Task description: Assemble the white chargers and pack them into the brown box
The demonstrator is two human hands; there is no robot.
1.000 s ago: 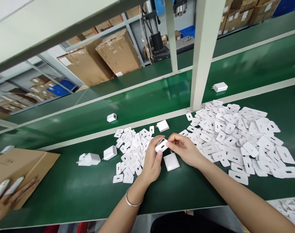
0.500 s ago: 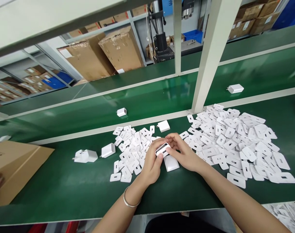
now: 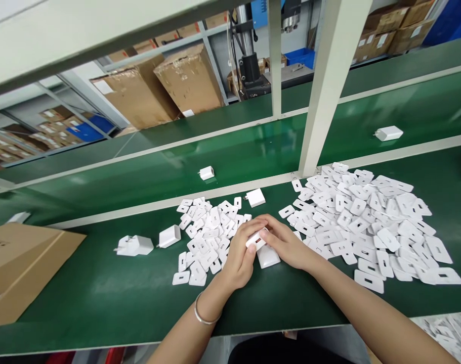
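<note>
A white charger (image 3: 256,239) is held between my two hands, its end face with a red-looking slot turned up toward me. My left hand (image 3: 240,260) is closed around its left side. Fingers of my right hand (image 3: 291,246) curl over the far side, and the right thumb presses on the face. Just below the hands, a second white charger (image 3: 269,258) lies on the green bench, partly covered by my right hand. To the left spreads a small pile of white slotted face plates (image 3: 205,242); a larger pile of plates (image 3: 367,217) lies to the right.
More white chargers lie on the bench: a bulky one (image 3: 135,245), one beside it (image 3: 169,236), one behind my hands (image 3: 255,197). A green conveyor belt (image 3: 260,146) behind the bench carries a small charger (image 3: 206,173) and another charger (image 3: 389,133). An open cardboard box (image 3: 36,268) stands left; a post (image 3: 329,86) rises behind.
The dark slot opening on the held charger's face now looks narrow and red, with my right thumb pressing there. Chargers on the belt have moved right. Another person's hand at the box has left view.
</note>
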